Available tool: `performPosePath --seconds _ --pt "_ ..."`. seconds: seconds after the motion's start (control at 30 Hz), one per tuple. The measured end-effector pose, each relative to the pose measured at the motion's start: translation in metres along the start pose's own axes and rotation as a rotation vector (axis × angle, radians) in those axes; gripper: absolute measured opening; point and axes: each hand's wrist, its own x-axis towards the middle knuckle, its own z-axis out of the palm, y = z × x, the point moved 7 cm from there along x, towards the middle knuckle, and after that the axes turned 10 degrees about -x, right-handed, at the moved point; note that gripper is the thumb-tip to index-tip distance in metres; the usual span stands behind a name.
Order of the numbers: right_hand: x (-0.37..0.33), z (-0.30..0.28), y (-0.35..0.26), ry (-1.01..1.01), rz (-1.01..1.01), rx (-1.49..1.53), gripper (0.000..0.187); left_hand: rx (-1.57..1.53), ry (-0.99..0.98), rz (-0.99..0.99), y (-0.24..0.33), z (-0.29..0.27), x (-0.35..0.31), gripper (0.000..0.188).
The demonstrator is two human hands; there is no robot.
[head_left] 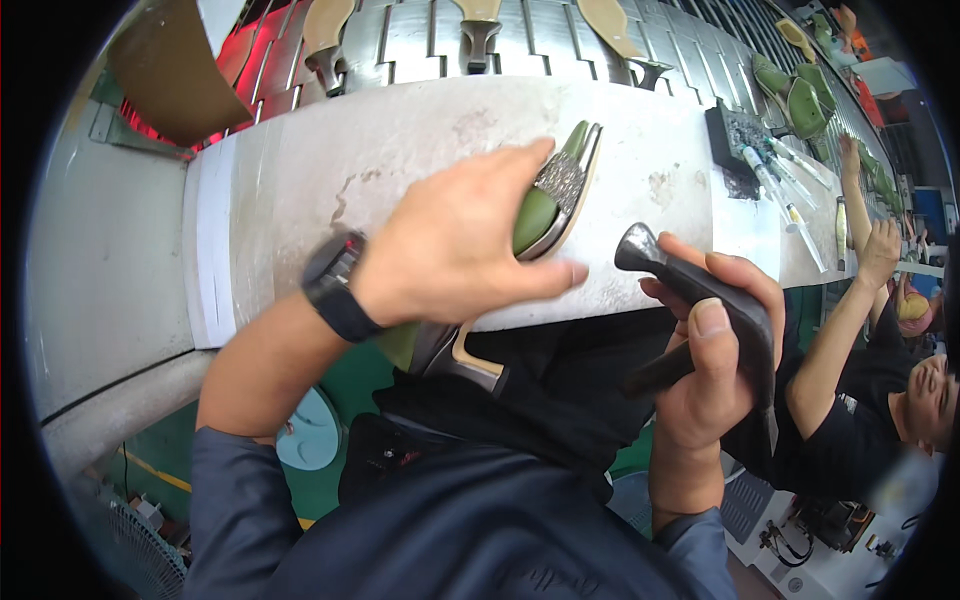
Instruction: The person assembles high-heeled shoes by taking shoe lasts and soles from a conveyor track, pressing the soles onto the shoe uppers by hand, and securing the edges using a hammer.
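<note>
My left hand [450,230], with a dark watch on its wrist, lies across a green high-heeled shoe [535,218]. Its fingers reach over the far side and the thumb sticks out on the near side; the palm hides the shoe's middle. The shoe has a sparkling silvery band near the toe, and its toe points away from me over the worktable. Its heel end, with a tan edge [475,360], juts past the table's near edge. In my right hand [715,370] is a dark metal hammer [690,280], gripped at handle and head, the round face pointing toward the shoe.
Beyond the pale worktable [400,120] runs a slatted metal conveyor [550,40] carrying several tan-soled shoes [480,30]. Syringes [785,190] lie by a black block [732,150] at right. Green shoe pieces [800,95] stand farther back. A co-worker [840,400] works close at my right.
</note>
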Motion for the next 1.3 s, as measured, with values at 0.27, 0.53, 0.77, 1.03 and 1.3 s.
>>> performPosePath --seconds 0.27,0.53,0.77,1.03,1.3 --pt "0.094 0.022 0.041 -0.168 0.122 -0.14 0.019 -0.061 -0.096 -0.115 0.001 0.006 0.008 0.084" --pt "0.096 0.003 0.109 -0.103 0.204 -0.028 0.02 -0.189 0.198 0.016 0.014 -0.043 -0.014 0.09" --pt "0.052 0.003 0.078 -0.195 0.317 0.007 0.022 -0.459 0.32 0.269 0.09 -0.091 -0.02 0.089" --pt "-0.016 0.008 -0.121 -0.311 -0.531 0.099 0.049 -0.249 0.386 0.396 0.12 -0.057 -0.024 0.082" --pt "0.001 0.02 -0.147 -0.33 -0.181 -0.214 0.049 -0.196 0.382 0.57 0.132 -0.037 -0.035 0.075"
